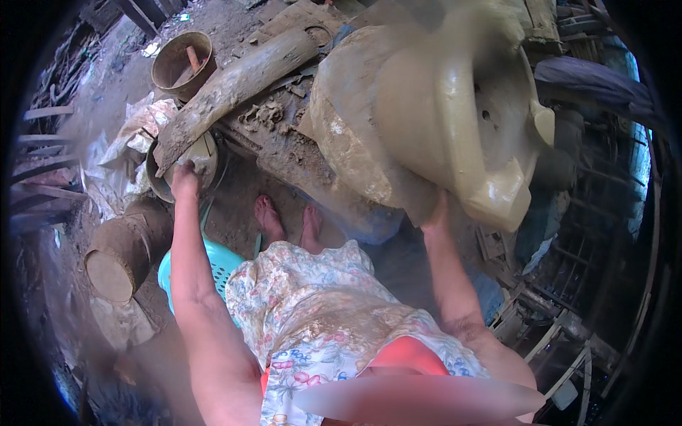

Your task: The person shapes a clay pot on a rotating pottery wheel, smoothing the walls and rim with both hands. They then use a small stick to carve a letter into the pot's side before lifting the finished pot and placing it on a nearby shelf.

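A large, wet clay stove-like vessel with thick projecting lugs on its rim rests on a round, clay-covered disc. Holes show in its inner floor. My right hand is against the near underside of the vessel or disc, its fingers hidden behind the clay. Off to the left, my left hand is at a bucket that holds something pale and wet. The fingers there are dark and partly hidden, so their grip is unclear.
A thick muddy log slants over the bucket beside clay scraps. Behind it stands another bucket with a reddish stick inside. A clay-coated cylinder lies left of a turquoise perforated plastic seat. Wooden slats are at right.
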Demonstrator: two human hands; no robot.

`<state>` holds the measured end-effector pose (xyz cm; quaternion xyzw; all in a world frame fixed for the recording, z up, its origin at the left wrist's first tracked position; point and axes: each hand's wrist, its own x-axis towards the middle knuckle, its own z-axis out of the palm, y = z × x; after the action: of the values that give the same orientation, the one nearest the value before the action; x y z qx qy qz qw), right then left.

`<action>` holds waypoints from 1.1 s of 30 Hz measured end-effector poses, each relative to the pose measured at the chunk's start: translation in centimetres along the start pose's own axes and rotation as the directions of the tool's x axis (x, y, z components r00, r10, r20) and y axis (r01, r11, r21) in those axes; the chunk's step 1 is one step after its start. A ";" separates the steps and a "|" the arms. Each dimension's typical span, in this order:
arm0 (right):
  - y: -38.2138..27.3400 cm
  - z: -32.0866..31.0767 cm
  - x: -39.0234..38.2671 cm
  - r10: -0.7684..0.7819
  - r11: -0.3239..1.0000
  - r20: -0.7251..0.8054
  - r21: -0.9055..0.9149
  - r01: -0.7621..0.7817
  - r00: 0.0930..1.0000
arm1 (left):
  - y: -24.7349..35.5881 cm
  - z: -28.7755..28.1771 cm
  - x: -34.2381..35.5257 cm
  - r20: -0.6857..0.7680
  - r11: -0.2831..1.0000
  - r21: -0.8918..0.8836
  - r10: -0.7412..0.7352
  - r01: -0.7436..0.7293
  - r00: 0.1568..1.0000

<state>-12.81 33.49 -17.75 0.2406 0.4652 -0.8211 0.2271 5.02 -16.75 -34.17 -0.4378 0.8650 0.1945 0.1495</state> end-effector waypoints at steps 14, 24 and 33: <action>-1.6 5.9 -2.9 -0.169 0.972 -0.085 -0.178 0.152 0.982 | 25.4 -9.4 -21.2 0.088 0.074 -0.996 0.698 0.051 0.711; 6.4 6.3 -4.7 0.081 0.997 0.007 0.019 -0.081 0.997 | 27.5 -8.3 -22.5 0.066 0.102 -0.995 0.681 -0.005 0.729; 5.5 5.8 -2.9 0.021 0.994 0.045 -0.113 -0.016 0.999 | 27.7 -6.5 -23.6 0.094 0.056 -0.995 0.721 0.077 0.687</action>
<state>-8.35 26.29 -16.95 0.2128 0.5029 -0.7968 0.2587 -4.69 11.68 -12.65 -0.1112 0.5040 0.8557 0.0384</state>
